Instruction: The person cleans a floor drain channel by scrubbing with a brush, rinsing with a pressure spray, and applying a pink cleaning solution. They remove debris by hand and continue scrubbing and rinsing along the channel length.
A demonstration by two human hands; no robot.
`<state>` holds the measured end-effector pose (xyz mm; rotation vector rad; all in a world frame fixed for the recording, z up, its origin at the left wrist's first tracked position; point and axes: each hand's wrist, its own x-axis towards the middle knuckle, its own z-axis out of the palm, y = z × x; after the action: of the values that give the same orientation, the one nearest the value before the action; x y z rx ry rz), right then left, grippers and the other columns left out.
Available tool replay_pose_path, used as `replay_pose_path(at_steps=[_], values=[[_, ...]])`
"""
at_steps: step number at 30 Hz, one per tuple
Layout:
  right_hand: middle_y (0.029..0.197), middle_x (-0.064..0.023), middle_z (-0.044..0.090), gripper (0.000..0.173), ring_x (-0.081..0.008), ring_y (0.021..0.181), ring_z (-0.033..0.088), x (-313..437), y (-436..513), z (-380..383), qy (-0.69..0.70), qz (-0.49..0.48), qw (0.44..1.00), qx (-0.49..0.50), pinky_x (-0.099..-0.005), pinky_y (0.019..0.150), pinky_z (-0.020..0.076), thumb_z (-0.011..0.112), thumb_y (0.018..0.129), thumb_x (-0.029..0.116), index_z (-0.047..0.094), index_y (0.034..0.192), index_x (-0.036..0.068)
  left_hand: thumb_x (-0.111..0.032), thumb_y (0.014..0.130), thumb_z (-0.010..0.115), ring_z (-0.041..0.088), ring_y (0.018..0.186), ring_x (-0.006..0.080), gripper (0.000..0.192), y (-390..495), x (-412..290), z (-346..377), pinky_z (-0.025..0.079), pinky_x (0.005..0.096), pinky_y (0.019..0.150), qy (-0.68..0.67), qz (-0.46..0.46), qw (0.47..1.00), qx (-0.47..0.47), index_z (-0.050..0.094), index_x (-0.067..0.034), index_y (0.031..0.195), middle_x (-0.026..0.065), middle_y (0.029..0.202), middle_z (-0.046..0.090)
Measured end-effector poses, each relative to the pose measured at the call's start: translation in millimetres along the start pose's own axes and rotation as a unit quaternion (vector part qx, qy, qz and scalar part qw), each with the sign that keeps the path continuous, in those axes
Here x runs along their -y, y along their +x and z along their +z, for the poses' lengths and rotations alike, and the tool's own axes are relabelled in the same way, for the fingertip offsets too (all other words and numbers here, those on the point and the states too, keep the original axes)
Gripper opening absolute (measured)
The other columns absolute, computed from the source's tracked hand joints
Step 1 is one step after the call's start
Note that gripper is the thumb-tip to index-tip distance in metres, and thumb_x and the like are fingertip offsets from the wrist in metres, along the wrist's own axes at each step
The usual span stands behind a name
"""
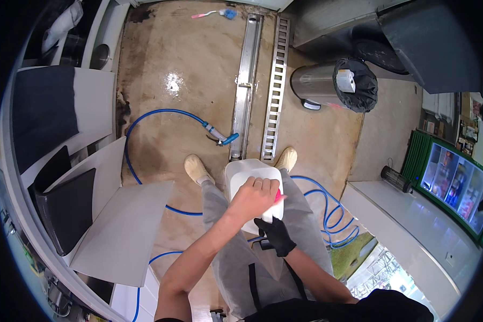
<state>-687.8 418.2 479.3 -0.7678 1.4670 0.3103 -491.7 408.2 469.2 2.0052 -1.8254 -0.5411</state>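
A white plastic jug (235,175) is held between my legs, above one end of the open floor drain channel (243,100). My bare left hand (254,196) lies across the jug's top, its fingers curled around the pinkish-red screw cap (278,196), which they partly cover. In a black glove, my right hand (277,236) grips the jug's white handle (270,215) on the side nearest me. Beyond the jug, a blue hose spray gun (221,134) rests on the floor with its nozzle tip at the channel's edge.
A slotted metal drain grate (274,92) lies beside the channel. To its right stands a steel pedal bin (316,86) with a black liner. Blue hose (131,161) loops across the wet floor on both sides. A brush (213,14) lies far ahead; open white cabinet panels (124,225) are at left.
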Motion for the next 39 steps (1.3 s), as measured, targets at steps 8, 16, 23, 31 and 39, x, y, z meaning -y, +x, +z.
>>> replay_pose_path(at_steps=[8, 16, 23, 31, 39], values=[[0.071, 0.0002, 0.060, 0.015, -0.0094, 0.065, 0.055, -27, 15, -16, 0.016, 0.047, 0.999, 0.007, -0.0281, 0.063, 0.0450, 0.070, 0.098, 0.021, 0.067, 0.091, 0.008, -0.048, 0.104, 0.053, 0.069, 0.092, 0.0279, 0.045, -15, 57, 150, 0.051, 0.0358, 0.082, -0.654, -0.435, 0.617, -0.056, 0.061, -0.005, 0.092, 0.0151, 0.095, 0.075], [0.066, 0.0005, 0.059, 0.052, -0.0110, 0.059, 0.053, -20, 50, -21, -0.016, 0.141, 0.989, -0.036, -0.0268, 0.054, 0.0412, 0.068, 0.095, 0.057, 0.068, 0.088, 0.005, -0.052, 0.101, 0.053, 0.066, 0.096, 0.0188, 0.051, -68, 58, 256, 0.049, 0.0313, 0.091, -0.672, -0.565, 0.478, 0.009, 0.068, -0.003, 0.103, 0.0119, 0.107, 0.074], [0.064, -0.0047, 0.060, 0.053, -0.0128, 0.052, 0.054, -7, 63, -8, -0.094, 0.151, 0.981, -0.080, -0.0295, 0.053, 0.0407, 0.070, 0.094, 0.054, 0.066, 0.075, 0.005, -0.060, 0.096, 0.053, 0.065, 0.098, 0.0245, 0.067, -90, 56, 273, 0.047, 0.0330, 0.094, -0.612, -0.618, 0.475, 0.134, 0.071, 0.001, 0.116, 0.0166, 0.108, 0.071], [0.070, -0.0077, 0.063, 0.048, -0.0152, 0.051, 0.055, -19, 88, -13, -0.087, 0.133, 0.986, -0.055, -0.0324, 0.052, 0.0431, 0.075, 0.093, 0.048, 0.069, 0.078, 0.003, -0.052, 0.102, 0.046, 0.065, 0.107, 0.0272, 0.059, -120, 48, 315, 0.044, 0.0349, 0.102, -0.602, -0.625, 0.459, 0.192, 0.069, -0.003, 0.124, 0.0199, 0.116, 0.071], [0.081, -0.0104, 0.070, 0.033, -0.0172, 0.057, 0.062, -62, 98, -32, -0.212, 0.083, 0.974, 0.007, -0.0334, 0.057, 0.0501, 0.055, 0.104, 0.032, 0.061, 0.133, 0.018, -0.046, 0.105, 0.039, 0.059, 0.128, 0.0391, 0.053, -138, 43, 348, 0.041, 0.0409, 0.111, -0.550, -0.551, 0.582, 0.233, 0.061, -0.011, 0.140, 0.0287, 0.136, 0.062]])
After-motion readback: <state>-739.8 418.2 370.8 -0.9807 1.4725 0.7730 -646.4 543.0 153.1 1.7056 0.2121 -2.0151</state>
